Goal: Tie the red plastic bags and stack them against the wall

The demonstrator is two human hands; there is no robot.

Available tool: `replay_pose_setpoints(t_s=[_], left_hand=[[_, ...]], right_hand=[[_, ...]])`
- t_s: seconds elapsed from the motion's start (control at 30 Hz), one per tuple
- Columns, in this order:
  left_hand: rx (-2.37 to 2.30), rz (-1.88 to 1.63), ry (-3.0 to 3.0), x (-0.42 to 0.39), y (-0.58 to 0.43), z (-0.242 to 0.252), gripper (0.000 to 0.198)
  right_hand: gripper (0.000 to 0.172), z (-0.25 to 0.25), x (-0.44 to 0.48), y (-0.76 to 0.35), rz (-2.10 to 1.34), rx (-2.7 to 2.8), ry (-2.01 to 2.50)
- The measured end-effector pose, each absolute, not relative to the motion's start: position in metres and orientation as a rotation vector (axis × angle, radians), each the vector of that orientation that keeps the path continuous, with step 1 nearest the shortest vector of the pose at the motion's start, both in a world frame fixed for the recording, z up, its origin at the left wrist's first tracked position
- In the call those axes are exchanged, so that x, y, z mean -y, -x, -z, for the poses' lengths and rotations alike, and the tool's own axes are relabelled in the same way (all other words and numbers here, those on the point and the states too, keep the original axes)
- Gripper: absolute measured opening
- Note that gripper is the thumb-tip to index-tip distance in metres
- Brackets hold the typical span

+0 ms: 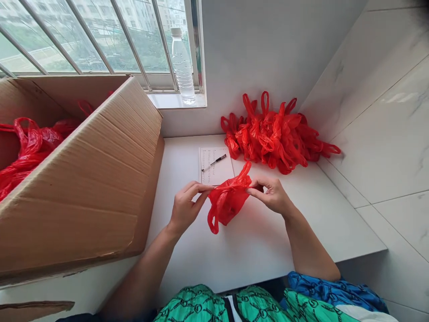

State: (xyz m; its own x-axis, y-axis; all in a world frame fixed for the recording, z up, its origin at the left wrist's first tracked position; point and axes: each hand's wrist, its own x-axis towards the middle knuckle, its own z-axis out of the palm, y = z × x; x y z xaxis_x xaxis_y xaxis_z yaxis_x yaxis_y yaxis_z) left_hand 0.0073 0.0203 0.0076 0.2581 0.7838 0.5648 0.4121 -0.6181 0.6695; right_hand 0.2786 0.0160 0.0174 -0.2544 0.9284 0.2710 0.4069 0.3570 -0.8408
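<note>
A red plastic bag [231, 201] hangs bunched over the white table, held between my two hands. My left hand [187, 203] pinches its left edge between thumb and fingers. On the opposite side, my right hand [270, 194] grips the other edge in the same kind of pinch. One handle loop of the bag droops at the lower left and another part sticks up at the top. Behind it, a heap of red plastic bags [271, 134] lies against the wall at the back right.
At left stands a large open cardboard box [97, 179] with more red bags inside. A sheet of paper [208, 156] with a pen [214, 162] on it lies beyond my hands. On the sill of the barred window stands a water bottle [183, 67]. Tiled wall [385, 134] borders the right.
</note>
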Motion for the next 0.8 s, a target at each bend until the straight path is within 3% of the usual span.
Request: replay_pose_setpoints(t_s=[0.13, 0.23, 0.33, 0.4, 0.47, 0.8], left_hand=[[-1.101, -1.156, -2.19, -0.018, -0.009, -0.007, 0.019], [-1.063, -1.006, -2.265, -0.013, -0.017, -0.001, 0.026], [-1.027, -1.064, -2.306, -0.01, -0.023, 0.005, 0.015], [-1.037, -1.125, -2.339, -0.009, -0.024, 0.007, 0.011], [-1.037, -1.15, -2.389, -0.01, -0.023, 0.006, 0.007], [-1.207, -1.346, -2.081, -0.02, 0.004, -0.013, 0.009]], right_hand=[[0.024, -0.018, -0.015, -0.277, -0.796, 2.032, 1.193], [0.022, -0.015, -0.013, -0.265, -0.566, 2.046, 1.222], [0.035, -0.011, -0.009, -0.25, -0.338, 1.983, 1.201], [0.028, -0.009, -0.007, -0.241, -0.275, 2.067, 1.145], [0.015, -0.01, -0.005, -0.238, -0.292, 2.149, 1.097], [0.027, -0.017, -0.013, -0.277, -0.498, 1.614, 1.25]])
